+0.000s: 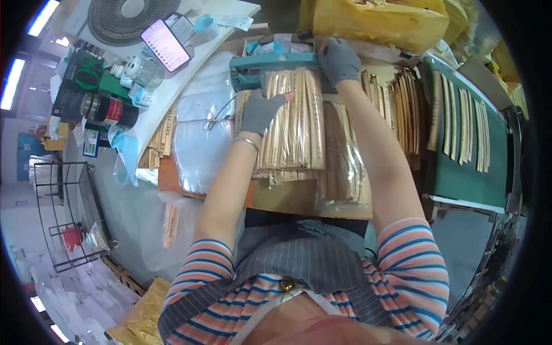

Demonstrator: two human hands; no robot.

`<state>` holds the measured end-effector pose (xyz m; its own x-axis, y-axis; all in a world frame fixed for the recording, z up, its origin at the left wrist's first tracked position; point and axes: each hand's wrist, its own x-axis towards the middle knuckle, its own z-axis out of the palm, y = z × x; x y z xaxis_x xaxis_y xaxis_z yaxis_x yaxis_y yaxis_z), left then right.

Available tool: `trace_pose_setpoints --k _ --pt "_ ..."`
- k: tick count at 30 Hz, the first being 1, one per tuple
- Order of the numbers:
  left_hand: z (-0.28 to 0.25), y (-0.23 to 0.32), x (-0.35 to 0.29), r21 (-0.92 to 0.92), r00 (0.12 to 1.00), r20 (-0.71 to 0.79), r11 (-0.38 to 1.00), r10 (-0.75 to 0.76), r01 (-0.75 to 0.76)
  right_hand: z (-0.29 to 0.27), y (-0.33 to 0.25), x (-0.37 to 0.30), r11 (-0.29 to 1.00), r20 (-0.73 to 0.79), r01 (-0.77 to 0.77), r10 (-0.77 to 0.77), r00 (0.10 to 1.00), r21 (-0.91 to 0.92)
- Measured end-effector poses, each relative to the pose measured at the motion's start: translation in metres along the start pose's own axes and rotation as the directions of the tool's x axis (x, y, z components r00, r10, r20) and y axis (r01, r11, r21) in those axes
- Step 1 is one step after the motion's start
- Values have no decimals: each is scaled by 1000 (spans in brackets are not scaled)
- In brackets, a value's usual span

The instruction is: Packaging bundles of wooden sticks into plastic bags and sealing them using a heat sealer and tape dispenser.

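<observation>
A clear plastic bag of paper-wrapped sticks lies in front of me, its far end at a teal bar-shaped heat sealer. My left hand, in a grey glove with a bare thumb tip, rests on the left part of this bag, thumb stretched out to the right across it. Its other fingers show only partly. My right hand, also gloved in grey, is closed round the right end of the sealer's upper bar. Another filled bag lies just right of the first, beneath my right forearm.
A stack of clear bags tied with a cord is on the left. Rows of wrapped sticks and a green board are on the right. A phone, jar, thermos and fan occupy the white table.
</observation>
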<state>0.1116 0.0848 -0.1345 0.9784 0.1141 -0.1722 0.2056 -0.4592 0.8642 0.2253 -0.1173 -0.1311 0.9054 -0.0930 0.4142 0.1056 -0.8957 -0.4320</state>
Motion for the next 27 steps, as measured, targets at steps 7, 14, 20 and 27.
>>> trace_pose_setpoints --k 7,14,20,27 --pt "15 -21 -21 132 965 -208 982 158 -132 -11 -39 -142 753 161 -262 207 965 604" --pt "19 -18 -120 98 974 -223 993 -37 61 -19 -17 -193 631 688 -633 209 695 448" --pt "-7 -61 -257 -321 964 162 912 -212 255 -81 -15 -287 265 870 -830 -189 455 491" --pt "-70 -44 -356 -486 966 7 844 -258 229 -99 -77 -320 228 847 -887 -461 265 402"
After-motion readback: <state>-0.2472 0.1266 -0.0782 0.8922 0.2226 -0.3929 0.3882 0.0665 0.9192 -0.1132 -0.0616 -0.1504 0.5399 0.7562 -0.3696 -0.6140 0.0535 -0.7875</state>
